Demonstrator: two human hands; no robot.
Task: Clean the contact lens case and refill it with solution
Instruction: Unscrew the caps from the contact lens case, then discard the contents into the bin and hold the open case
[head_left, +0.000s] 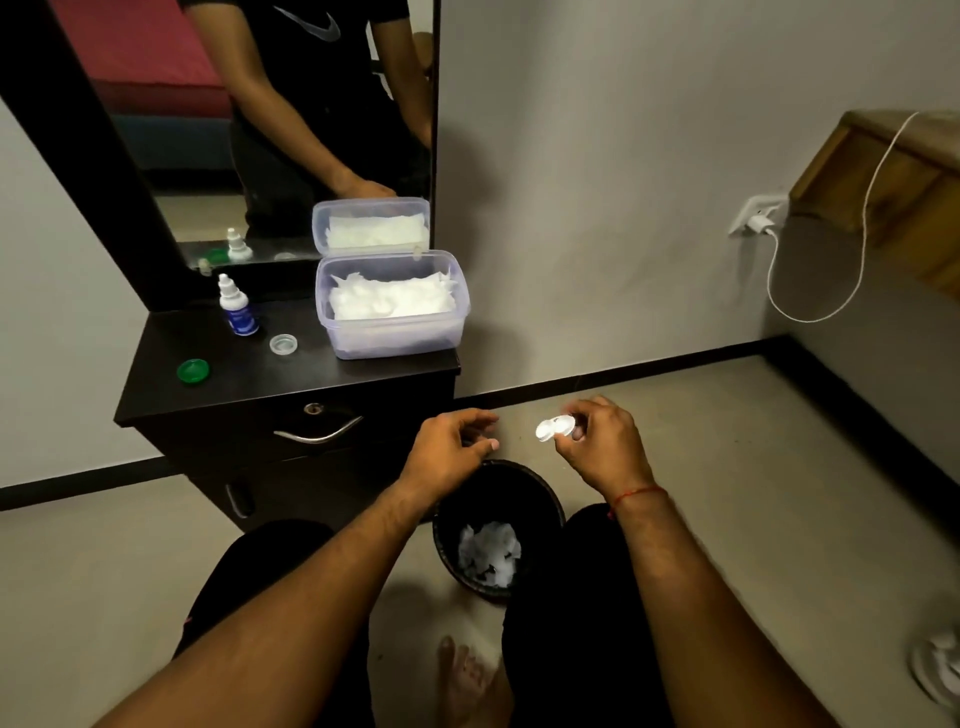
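My right hand (605, 441) pinches a clear white contact lens case (553, 428) by one end and holds it above the floor, just beyond a black waste bin (545, 499). To its left, my left hand (452, 441) hovers over the bin's rim with its fingers loosely curled and nothing in them. On the dark dresser top (291, 384) stand a small solution bottle (236, 309) with a blue label, a green cap (193, 371) and a clear cap (283, 344), both lying loose.
An open clear plastic tub (363, 343) of white tissues sits at the dresser's right end, in front of a mirror (218, 130). Crumpled white tissues (488, 553) lie inside the bin, which stands between my knees. A white charger cable (810, 306) hangs on the right wall.
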